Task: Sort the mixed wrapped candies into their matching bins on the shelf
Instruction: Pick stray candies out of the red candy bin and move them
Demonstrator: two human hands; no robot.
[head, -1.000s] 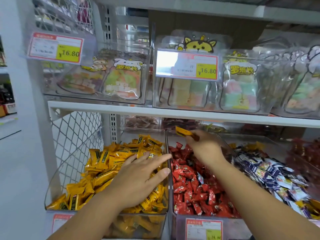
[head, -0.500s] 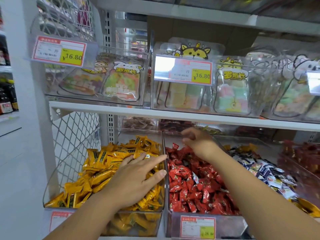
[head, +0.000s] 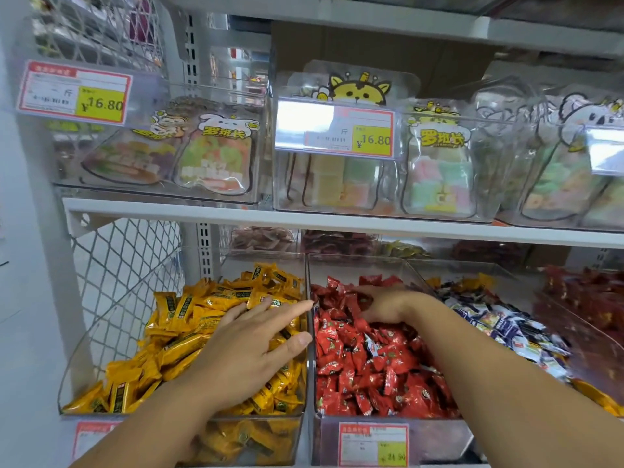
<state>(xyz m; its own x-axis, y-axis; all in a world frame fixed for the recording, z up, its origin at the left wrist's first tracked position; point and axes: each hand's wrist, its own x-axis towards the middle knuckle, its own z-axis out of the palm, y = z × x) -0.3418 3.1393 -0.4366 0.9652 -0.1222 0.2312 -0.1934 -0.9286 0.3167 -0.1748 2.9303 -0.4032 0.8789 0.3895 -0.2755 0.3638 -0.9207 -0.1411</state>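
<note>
The right hand (head: 385, 307) digs down into the red candies (head: 371, 373), and its fingertips are hidden among them, so it is not clear if it holds one. The flat left hand (head: 250, 346) covers part of the yellow candies (head: 182, 332), and both arms are cut off at the bottom edge. The small print on the price tag (head: 373, 444) is too blurry to read, the back bins (head: 337, 243) sit in dim shadow, and the last bin (head: 580, 319) on the right runs off the edge.
</note>
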